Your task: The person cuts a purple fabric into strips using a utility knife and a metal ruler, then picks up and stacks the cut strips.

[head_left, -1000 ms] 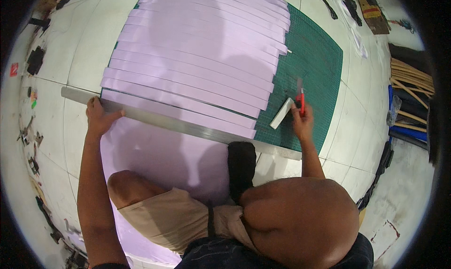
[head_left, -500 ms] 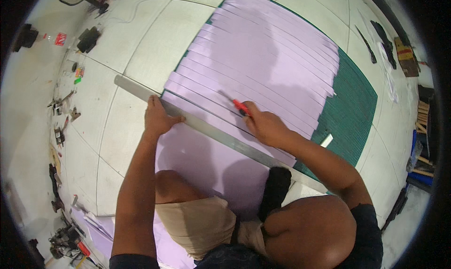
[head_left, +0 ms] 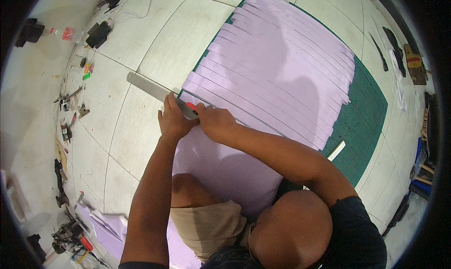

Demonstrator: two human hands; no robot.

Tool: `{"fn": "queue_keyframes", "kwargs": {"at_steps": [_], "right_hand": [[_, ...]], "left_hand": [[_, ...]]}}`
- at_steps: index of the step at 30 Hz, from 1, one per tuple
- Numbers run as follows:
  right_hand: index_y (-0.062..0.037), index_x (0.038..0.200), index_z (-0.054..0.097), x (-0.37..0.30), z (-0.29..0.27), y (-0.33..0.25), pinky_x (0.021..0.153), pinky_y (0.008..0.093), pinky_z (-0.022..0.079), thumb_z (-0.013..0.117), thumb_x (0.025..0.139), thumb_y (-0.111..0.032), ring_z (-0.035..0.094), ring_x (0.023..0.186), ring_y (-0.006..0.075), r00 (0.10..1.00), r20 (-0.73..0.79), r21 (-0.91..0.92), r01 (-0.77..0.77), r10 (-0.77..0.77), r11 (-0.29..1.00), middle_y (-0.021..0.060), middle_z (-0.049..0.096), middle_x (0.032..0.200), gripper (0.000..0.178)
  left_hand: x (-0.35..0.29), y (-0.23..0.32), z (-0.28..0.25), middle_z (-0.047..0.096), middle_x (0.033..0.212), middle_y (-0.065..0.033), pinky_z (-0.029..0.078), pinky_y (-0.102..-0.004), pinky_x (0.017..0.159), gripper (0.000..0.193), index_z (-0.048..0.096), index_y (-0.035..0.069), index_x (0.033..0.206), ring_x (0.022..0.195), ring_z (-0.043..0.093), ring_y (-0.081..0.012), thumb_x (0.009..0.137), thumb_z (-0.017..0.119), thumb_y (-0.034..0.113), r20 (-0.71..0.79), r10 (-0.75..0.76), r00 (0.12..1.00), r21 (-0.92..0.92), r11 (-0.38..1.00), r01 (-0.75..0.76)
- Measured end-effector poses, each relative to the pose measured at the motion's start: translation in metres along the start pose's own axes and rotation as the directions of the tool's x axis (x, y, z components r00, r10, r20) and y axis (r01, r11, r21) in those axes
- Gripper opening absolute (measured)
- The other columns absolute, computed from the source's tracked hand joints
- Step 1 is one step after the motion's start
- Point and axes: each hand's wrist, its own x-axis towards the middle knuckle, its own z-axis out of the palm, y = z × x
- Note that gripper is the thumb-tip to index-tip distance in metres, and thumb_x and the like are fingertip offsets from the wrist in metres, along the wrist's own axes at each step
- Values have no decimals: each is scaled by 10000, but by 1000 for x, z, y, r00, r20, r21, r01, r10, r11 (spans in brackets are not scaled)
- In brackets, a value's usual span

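Note:
A long grey metal straightedge (head_left: 152, 88) lies slantwise across a lilac sheet (head_left: 230, 163). My left hand (head_left: 175, 121) rests on the straightedge near the sheet's left edge, fingers stretched out and pressing down. Just to its right, my right hand (head_left: 217, 124) is closed around a red utility knife (head_left: 191, 106), held low at the straightedge's far side; its blade cannot be made out. Beyond, the lilac material is in many parallel strips (head_left: 282, 67), lying side by side on a green cutting mat (head_left: 364, 114). My right forearm hides the straightedge's right part.
A small white bar (head_left: 336, 150) lies on the mat beside my right forearm. Small tools and clips (head_left: 70, 100) line the wall at left. More lilac pieces (head_left: 105, 226) lie at lower left. Dark tools (head_left: 393, 48) and a wooden block (head_left: 415, 65) are at far right.
My right hand has moved left with the utility knife, from over the strips to beside my left hand at the straightedge. The view has shifted slightly; my left hand stays on the straightedge.

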Motion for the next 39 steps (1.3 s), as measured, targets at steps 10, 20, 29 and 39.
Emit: {"fn": "queue_keyframes", "kwargs": {"at_steps": [10,20,29,39], "right_hand": [[1,1088,532,6,-18,-10,706,479,565,555,915,-155,716,842,363,997,48,58,-71,68,996,212,711,919,233],[-43,1173,481,-108,-43,30,744,522,504,470,951,-159,683,874,398,933,277,-15,-236,231,972,205,691,917,251],[-38,1139,460,-255,-53,87,728,529,511,483,944,-143,672,846,424,811,369,-156,-428,454,890,237,672,923,222],[-105,1205,395,-396,-51,147,733,529,550,526,954,-191,680,903,434,603,466,-366,-535,648,761,247,667,967,296]], "left_hand": [[5,4,-6,305,1541,-207,214,-582,1174,1063,346,212,1490,1417,380,-329,617,899,462,114,13,993,119,993,-26],[-1,10,-14,299,1534,-246,187,-623,1167,1054,391,216,1483,1410,379,-364,607,899,509,93,11,996,109,994,-21],[5,10,-8,291,1544,-243,202,-631,1158,1051,364,201,1505,1411,369,-376,635,887,476,123,0,992,144,989,-18],[10,-3,2,304,1529,-258,225,-626,1144,1052,369,216,1506,1403,377,-388,623,875,483,112,41,993,131,990,-55]]}}
